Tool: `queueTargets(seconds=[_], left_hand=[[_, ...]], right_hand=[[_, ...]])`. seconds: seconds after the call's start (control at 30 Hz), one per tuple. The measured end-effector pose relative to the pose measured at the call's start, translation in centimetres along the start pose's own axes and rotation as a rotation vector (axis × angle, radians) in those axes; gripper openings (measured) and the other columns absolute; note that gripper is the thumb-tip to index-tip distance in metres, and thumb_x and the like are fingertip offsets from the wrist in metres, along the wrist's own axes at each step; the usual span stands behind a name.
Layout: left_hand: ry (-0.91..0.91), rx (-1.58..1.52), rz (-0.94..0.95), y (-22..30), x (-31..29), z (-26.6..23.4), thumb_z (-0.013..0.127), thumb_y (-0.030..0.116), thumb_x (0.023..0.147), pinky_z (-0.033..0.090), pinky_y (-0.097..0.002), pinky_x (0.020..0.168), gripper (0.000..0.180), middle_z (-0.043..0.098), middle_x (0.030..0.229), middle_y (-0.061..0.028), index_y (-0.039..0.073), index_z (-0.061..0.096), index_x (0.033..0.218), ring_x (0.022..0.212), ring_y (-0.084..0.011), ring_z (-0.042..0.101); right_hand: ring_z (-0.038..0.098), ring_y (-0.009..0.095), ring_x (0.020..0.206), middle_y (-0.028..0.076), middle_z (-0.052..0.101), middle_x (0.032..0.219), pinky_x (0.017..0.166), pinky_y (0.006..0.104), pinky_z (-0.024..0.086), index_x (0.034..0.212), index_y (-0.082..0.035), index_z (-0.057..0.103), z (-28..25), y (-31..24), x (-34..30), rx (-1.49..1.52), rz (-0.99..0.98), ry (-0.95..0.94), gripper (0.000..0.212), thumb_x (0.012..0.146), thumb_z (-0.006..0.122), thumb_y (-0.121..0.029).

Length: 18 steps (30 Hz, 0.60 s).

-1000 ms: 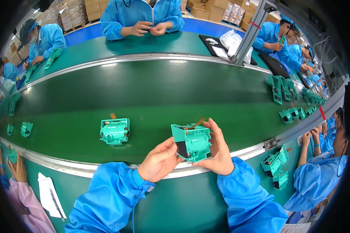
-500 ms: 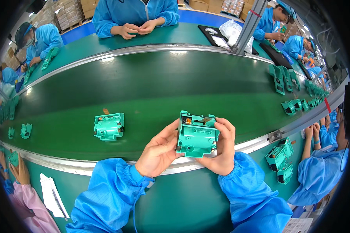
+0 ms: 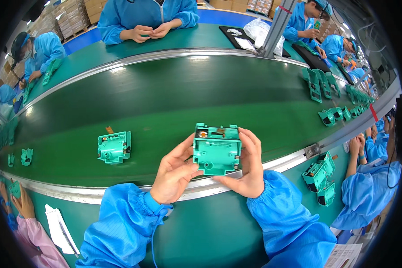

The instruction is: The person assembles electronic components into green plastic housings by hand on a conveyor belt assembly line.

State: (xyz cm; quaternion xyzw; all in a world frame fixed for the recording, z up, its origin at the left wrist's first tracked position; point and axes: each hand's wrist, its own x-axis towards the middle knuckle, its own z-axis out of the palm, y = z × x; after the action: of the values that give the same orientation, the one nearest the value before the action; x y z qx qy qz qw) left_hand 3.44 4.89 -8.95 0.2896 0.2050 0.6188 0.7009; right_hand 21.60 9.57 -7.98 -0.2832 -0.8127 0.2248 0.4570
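Between my hands is a green plastic housing (image 3: 216,154), held up over the near rail of the conveyor. Its open top edge shows dark parts and a small orange-brown piece. My left hand (image 3: 175,172) grips its left side, thumb along the lower left corner. Around the right side curl the fingers of my right hand (image 3: 250,165), with the thumb beneath the lower edge. To the left, a similar green housing (image 3: 115,148) with a brown flexible strip at its top lies on the green conveyor belt (image 3: 165,98).
More green housings (image 3: 319,181) are grouped on the bench at right, and rows of green parts (image 3: 318,84) stand at the belt's far right. A metal post (image 3: 277,29) rises beyond the belt. White paper with a pen (image 3: 61,230) lies left; co-workers sit around the line.
The housing has tipped in my hands, showing more of its top edge. Most of the surroundings have shifted slightly left in view.
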Motion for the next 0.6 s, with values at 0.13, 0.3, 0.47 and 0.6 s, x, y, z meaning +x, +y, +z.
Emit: queueTargets(seconds=[0.13, 0.3, 0.47, 0.6], left_hand=[[0.104, -0.062, -0.020, 0.2, 0.0, 0.0, 0.046, -0.007, 0.078, 0.049, -0.0294, 0.084, 0.060, 0.043, 0.125, -0.0091, 0.005, 0.027, 0.134, 0.102, -0.0175, 0.054], [0.102, -0.052, -0.022, 0.1, 0.2, -0.1, 0.047, -0.007, 0.078, 0.049, -0.0291, 0.083, 0.061, 0.043, 0.124, -0.0089, 0.006, 0.028, 0.134, 0.104, -0.0178, 0.053], [0.098, -0.053, -0.011, -0.1, 0.2, -0.2, 0.048, -0.006, 0.079, 0.049, -0.0293, 0.084, 0.060, 0.043, 0.125, -0.0091, 0.007, 0.028, 0.134, 0.105, -0.0183, 0.052], [0.071, -0.060, -0.029, -0.3, 0.2, -0.4, 0.048, -0.007, 0.079, 0.047, -0.0305, 0.086, 0.061, 0.042, 0.125, -0.0091, 0.007, 0.028, 0.134, 0.106, -0.0190, 0.051]], right_hand=[[0.046, 0.025, 0.107, 0.018, 0.027, 0.132, 0.084, 0.0356, 0.043, 0.134, -0.001, 0.021, 0.4, -0.7, 0.0, 0.613, 0.199, -0.007, 0.080, 0.069, 0.067, -0.002], [0.045, 0.023, 0.111, 0.018, 0.044, 0.122, 0.094, 0.0342, 0.035, 0.134, 0.003, 0.022, 0.3, -0.1, -0.1, 0.955, 0.482, 0.000, 0.060, 0.083, 0.054, -0.005], [0.046, 0.022, 0.111, 0.017, 0.049, 0.117, 0.094, 0.0342, 0.035, 0.131, 0.004, 0.027, 0.2, -0.2, 0.3, 1.052, 0.545, 0.006, 0.054, 0.084, 0.053, -0.007], [0.049, 0.020, 0.107, 0.013, 0.051, 0.116, 0.092, 0.0343, 0.037, 0.127, 0.003, 0.035, -0.1, 0.5, 0.2, 1.306, 0.676, 0.016, 0.048, 0.085, 0.054, -0.013]])
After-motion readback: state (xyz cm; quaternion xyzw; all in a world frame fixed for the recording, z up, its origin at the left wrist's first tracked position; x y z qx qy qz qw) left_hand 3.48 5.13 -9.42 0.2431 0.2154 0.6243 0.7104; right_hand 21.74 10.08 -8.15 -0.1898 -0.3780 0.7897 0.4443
